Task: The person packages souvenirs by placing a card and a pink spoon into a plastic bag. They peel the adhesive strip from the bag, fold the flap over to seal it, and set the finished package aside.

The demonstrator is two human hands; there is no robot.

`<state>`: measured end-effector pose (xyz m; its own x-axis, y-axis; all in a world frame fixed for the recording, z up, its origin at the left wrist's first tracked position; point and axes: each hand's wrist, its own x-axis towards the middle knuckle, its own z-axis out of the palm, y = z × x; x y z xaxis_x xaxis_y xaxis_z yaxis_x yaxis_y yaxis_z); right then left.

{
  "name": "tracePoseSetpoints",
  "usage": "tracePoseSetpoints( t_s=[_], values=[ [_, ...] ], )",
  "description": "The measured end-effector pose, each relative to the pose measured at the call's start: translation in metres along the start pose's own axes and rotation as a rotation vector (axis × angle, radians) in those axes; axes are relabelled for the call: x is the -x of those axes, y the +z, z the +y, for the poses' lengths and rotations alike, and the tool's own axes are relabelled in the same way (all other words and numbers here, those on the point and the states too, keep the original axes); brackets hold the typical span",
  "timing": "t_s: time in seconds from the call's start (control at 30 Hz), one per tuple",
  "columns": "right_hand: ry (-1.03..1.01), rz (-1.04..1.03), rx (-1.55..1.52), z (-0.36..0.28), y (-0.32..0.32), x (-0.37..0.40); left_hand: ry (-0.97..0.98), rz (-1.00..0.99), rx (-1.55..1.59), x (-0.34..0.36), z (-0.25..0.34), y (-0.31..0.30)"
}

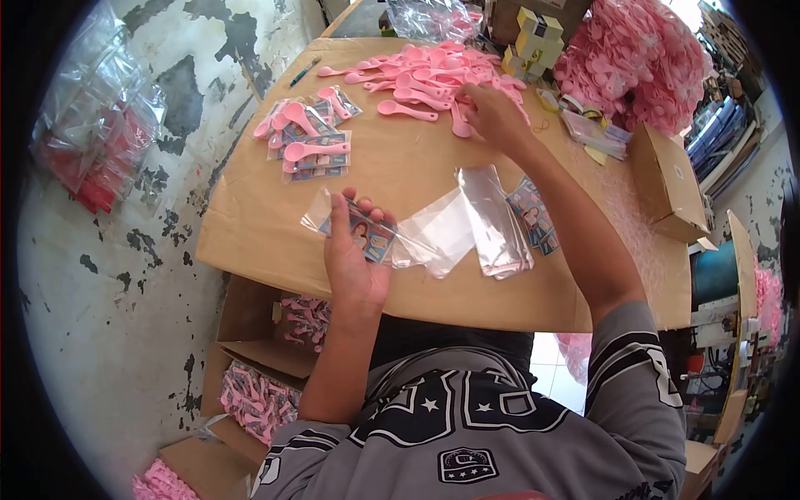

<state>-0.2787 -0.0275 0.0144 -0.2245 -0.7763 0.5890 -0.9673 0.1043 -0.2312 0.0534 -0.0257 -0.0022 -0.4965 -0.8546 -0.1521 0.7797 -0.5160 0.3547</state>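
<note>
A clear plastic bag with a printed card [371, 240] in it lies across the palm of my left hand [354, 258], the thumb and fingers closed around it. My right hand [492, 117] reaches to the near edge of a heap of pink spoons [429, 67]. Its fingers are curled at the handle of one pink spoon [461, 123], whose bowl points towards me. Between my hands lie clear empty bags [492, 221], some fanned out. Beside them, under my right forearm, is a stack of printed cards [531, 212].
At the left, bagged spoons with cards [312, 154] lie in a pile near a pen [305, 72]. Small yellow boxes [533, 46], tape and a cardboard box [667, 179] stand at the right. Below the table's left edge are cartons of packed spoons [258, 400].
</note>
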Motion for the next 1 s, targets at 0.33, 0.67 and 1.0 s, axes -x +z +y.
tracePoseSetpoints(
  t_s=[0.33, 0.67, 1.0],
  values=[
    [0.621, 0.066, -0.821, -0.116, -0.141, 0.145, 0.256, 0.003, 0.133, -0.034, 0.0, 0.013],
    [0.765, 0.056, -1.34, -0.16, -0.105, 0.182, 0.082, -0.17, -0.034, -0.01, -0.043, 0.026],
    [0.602, 0.1, -1.199, -0.161, -0.085, 0.177, -0.211, -0.209, 0.001, 0.02, -0.062, 0.046]
  ],
)
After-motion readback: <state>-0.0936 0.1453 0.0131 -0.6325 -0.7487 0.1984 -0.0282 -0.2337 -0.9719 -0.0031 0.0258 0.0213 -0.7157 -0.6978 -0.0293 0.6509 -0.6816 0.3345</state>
